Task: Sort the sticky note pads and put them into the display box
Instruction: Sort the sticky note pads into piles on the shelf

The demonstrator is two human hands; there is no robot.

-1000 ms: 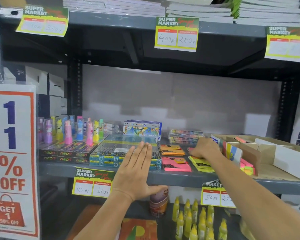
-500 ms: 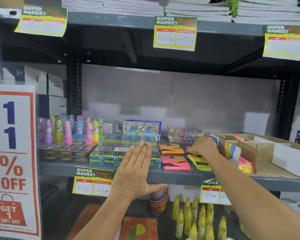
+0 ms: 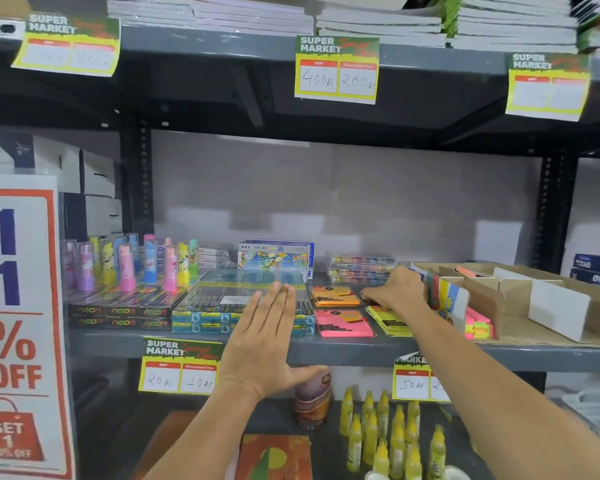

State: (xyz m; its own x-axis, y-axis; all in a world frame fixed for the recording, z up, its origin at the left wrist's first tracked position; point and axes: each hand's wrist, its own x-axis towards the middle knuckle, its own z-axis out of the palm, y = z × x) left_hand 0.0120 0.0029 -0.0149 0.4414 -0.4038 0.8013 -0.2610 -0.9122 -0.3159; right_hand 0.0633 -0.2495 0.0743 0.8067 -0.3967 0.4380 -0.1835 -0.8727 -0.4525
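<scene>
The right hand (image 3: 395, 292) reaches over the sticky pads, fingers curled down; whether it grips one I cannot tell. Orange (image 3: 335, 295), pink (image 3: 343, 323) and yellow (image 3: 390, 320) pads lie left of the display box (image 3: 482, 306). The left hand (image 3: 264, 344) hovers flat, empty, fingers together.

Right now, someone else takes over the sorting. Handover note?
Left hand: open, flat, empty, at the shelf edge.
Right hand: reaching among the loose pads; grip hidden.
Loose on the shelf: orange pad, pink pad, yellow pad.
Display box, on the right, already holds some pads at its near end.
Left: box those three.
</scene>
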